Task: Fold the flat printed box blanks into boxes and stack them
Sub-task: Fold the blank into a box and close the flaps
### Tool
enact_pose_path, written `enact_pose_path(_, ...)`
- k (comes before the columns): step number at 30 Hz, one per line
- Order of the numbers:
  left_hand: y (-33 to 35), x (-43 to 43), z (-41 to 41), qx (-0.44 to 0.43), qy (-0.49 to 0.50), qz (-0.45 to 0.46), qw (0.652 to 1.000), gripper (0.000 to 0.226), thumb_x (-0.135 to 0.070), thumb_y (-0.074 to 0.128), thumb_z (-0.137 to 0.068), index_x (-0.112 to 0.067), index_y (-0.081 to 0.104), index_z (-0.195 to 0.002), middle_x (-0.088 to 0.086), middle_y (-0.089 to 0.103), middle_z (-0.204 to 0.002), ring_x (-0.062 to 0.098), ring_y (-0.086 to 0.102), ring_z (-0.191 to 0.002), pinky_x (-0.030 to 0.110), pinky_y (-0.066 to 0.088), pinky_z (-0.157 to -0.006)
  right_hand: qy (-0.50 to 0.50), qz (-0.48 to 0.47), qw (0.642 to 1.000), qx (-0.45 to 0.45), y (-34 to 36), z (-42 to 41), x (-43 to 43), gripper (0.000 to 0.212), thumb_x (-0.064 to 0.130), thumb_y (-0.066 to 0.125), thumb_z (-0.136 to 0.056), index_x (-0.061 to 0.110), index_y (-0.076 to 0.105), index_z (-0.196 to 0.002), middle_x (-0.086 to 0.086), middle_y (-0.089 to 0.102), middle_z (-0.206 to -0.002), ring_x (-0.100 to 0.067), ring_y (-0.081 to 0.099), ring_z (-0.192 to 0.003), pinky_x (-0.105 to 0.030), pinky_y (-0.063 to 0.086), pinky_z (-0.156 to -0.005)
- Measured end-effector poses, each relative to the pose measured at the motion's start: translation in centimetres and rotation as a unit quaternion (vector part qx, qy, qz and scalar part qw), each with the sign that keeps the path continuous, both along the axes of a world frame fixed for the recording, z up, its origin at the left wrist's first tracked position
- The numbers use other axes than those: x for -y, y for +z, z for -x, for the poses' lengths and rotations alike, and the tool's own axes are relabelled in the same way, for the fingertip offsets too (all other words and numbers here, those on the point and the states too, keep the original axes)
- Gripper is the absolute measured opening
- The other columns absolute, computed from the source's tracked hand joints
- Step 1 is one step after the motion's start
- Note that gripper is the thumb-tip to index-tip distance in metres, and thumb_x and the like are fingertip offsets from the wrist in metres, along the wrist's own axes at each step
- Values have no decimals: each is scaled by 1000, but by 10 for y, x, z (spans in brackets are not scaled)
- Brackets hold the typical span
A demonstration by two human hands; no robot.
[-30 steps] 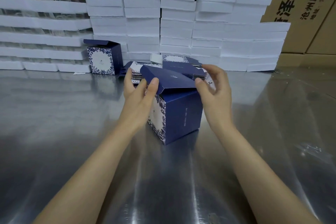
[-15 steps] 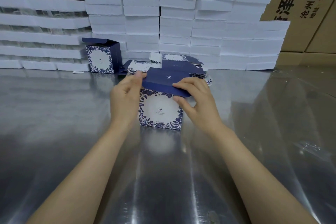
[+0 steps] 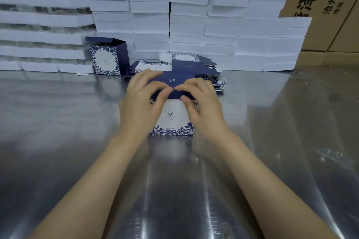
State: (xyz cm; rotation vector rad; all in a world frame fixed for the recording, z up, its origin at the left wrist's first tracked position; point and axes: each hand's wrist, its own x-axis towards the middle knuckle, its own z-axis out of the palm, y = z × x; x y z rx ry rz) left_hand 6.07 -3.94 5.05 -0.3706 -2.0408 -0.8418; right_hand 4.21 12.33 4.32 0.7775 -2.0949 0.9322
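A folded blue-and-white printed box [image 3: 172, 117] stands on the steel table [image 3: 58, 122], its white floral front facing me. Its dark blue lid [image 3: 175, 80] lies nearly flat on top. My left hand [image 3: 142, 103] curls over the lid's left front edge, and my right hand [image 3: 201, 106] curls over the right front edge with its thumb on the front face. The fingertips of both hands meet at the middle of the lid's front fold. Behind the box lies a pile of flat blanks [image 3: 196, 68].
Another folded box [image 3: 108, 58] with its lid flap up stands at the back left. Stacks of white foam trays [image 3: 186, 15] form a wall along the table's far side. Brown cartons [image 3: 330, 6] rise at the back right.
The box was turned so that its white front faces me. The lid went from raised to folded down, and both hands moved onto its front edge.
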Motion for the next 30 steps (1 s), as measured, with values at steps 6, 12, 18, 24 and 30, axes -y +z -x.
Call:
enact_pose_path(6, -1, -5, 0, -1, -3, 41, 999, 12, -18, 60, -93, -11, 70, -92, -1, 66, -88, 22, 57, -84, 46, 46, -81, -25, 22, 999, -20, 4, 1, 10, 15, 19, 60, -89, 11, 70, -97, -2, 62, -98, -26, 52, -96, -47, 43, -88)
enact_pose_path(12, 3, -3, 1, 27, -29, 10, 999, 8, -21, 67, -90, -16, 72, -94, -8, 66, -89, 16, 58, -87, 34, 47, -75, -16, 39, 999, -14, 4, 6, 7, 11, 19, 64, -89, 10, 69, -93, 1, 61, -93, -24, 52, -92, -28, 42, -81)
enact_pose_path(18, 7, 3, 5, 55, -55, -30, 997, 10, -24, 71, -85, -14, 70, -88, -17, 67, -88, 7, 64, -88, 33, 50, -80, -7, 80, 997, -19, 3, 12, 2, 15, 25, 70, -84, 11, 64, -83, 12, 56, -86, -18, 55, -85, -30, 45, -76)
enact_pose_path(24, 8, 9, 7, 40, -72, 11, 997, 16, -27, 69, -86, -12, 70, -89, -8, 70, -90, 14, 63, -87, 43, 51, -77, 16, 83, 996, -31, -3, 19, 5, 11, 19, 69, -86, 8, 66, -87, 6, 56, -90, -20, 51, -89, -28, 41, -82)
enact_pose_path(30, 3, 3, 13, 24, -17, 49, 998, 10, -26, 63, -90, -17, 66, -85, -3, 64, -83, 17, 51, -81, 51, 44, -81, 11, 93, 996, -4, -5, 20, 11, 9, 19, 64, -87, 11, 68, -85, 8, 55, -90, -19, 48, -91, -27, 38, -83)
